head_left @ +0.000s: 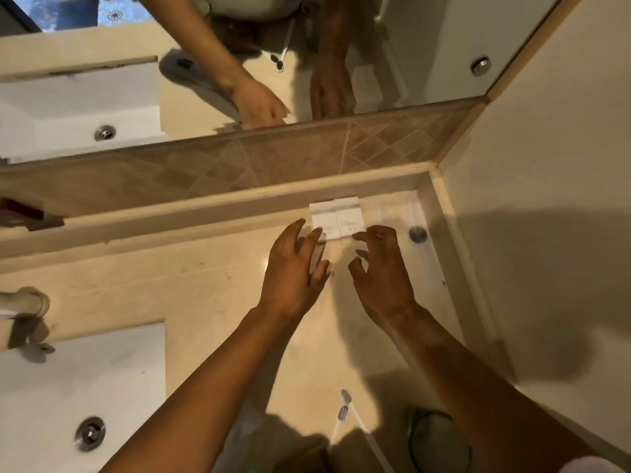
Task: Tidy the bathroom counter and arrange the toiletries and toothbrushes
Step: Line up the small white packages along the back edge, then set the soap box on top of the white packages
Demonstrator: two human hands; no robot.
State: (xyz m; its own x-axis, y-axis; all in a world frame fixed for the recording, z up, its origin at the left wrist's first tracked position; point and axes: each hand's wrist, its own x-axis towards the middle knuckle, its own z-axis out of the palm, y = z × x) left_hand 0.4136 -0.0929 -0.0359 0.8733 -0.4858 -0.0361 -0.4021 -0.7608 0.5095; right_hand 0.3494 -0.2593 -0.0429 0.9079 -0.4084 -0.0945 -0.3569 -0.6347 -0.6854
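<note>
Toothbrushes [345,404]: two, bottom centre of the frame, on the counter [211,285].
Left hand [293,268]: fingers loosely spread, tips touching left box.
Right hand [382,268]: fingers curled, forefinger touching right box.
Boxes [336,216]: two white, side by side, centre frame against the back ledge; print unreadable.

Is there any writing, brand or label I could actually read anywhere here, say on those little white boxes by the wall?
Nothing in this view can be read for certain.
Right white box: a line of dark print under a pale blue-grey band, too blurred to read.
Left white box: the same band, with faint marks near the left hand, too small to read.
Two toothbrushes at the counter's near edge: no lettering visible.
</note>
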